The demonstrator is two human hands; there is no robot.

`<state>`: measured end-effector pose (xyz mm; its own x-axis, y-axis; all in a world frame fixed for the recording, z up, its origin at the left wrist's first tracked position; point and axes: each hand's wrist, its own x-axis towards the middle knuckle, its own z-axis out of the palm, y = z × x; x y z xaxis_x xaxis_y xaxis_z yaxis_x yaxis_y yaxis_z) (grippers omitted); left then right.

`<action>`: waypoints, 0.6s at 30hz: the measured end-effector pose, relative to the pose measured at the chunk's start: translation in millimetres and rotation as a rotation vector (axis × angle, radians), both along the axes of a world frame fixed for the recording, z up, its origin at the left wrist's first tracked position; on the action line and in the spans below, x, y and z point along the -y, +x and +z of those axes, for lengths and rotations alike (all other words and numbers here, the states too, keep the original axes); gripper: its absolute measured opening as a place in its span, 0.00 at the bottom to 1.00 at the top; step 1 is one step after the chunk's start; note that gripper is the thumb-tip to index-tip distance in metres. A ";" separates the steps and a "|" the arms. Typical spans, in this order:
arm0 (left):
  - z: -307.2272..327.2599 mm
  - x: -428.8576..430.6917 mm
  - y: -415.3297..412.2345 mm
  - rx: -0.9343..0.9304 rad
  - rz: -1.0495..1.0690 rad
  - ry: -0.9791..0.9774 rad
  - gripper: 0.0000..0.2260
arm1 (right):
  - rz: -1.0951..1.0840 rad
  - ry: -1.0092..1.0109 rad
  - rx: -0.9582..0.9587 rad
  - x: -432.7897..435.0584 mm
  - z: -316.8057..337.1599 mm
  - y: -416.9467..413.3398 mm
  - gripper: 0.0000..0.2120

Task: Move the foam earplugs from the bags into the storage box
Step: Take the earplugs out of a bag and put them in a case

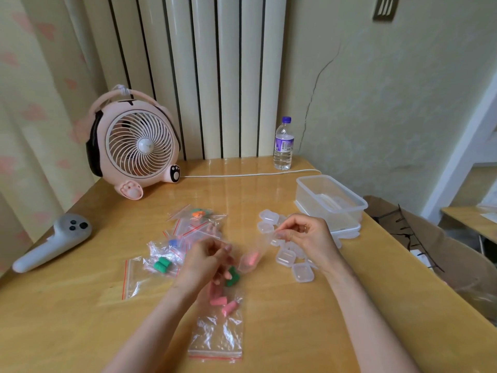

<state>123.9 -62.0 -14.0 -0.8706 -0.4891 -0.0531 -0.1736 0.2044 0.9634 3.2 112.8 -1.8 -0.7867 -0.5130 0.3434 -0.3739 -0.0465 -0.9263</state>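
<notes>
on the worktop (295,319) the fan (134,146) stands far left, the bottle (283,146) far and right of it. the storage box (306,195) sits at the right edge, small cases (286,258) just left of it, the heap of bags (188,232) mid-left, the controller (53,243) at the left edge. one bag (217,332) lies nearest.

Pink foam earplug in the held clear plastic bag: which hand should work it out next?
Left, likely. The right hand pinches the upper end of the small clear plastic bag; the left hand, blurred, sits beside the lower end where the pink foam earplug lies.
</notes>
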 end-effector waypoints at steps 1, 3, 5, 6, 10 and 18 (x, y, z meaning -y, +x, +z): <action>-1.2 1.6 -0.6 -0.007 0.018 -0.047 0.09 | -0.012 -0.003 -0.004 -0.5 0.9 0.3 0.09; -3.4 3.3 -1.5 -0.017 0.044 -0.131 0.08 | -0.022 -0.013 0.001 -1.4 2.1 0.8 0.09; -5.0 4.3 -1.8 -0.026 0.051 -0.224 0.07 | -0.028 -0.017 0.008 -1.7 3.0 1.7 0.08; -6.3 5.3 -2.2 -0.029 0.048 -0.275 0.06 | -0.032 -0.020 0.012 -1.7 3.3 2.2 0.07; -10.8 8.9 -3.6 -0.054 0.042 -0.417 0.04 | -0.062 -0.067 0.033 -1.9 7.1 4.6 0.07; -16.9 9.5 -4.8 -0.224 0.069 -0.569 0.10 | -0.225 -0.149 0.016 14.7 -1.1 14.2 0.05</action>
<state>119.1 -71.5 -30.9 -0.7956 -0.4429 0.4133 -0.0109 0.6927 0.7212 17.4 98.1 -3.0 -0.8810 -0.2692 0.3890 -0.3761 -0.1003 -0.9211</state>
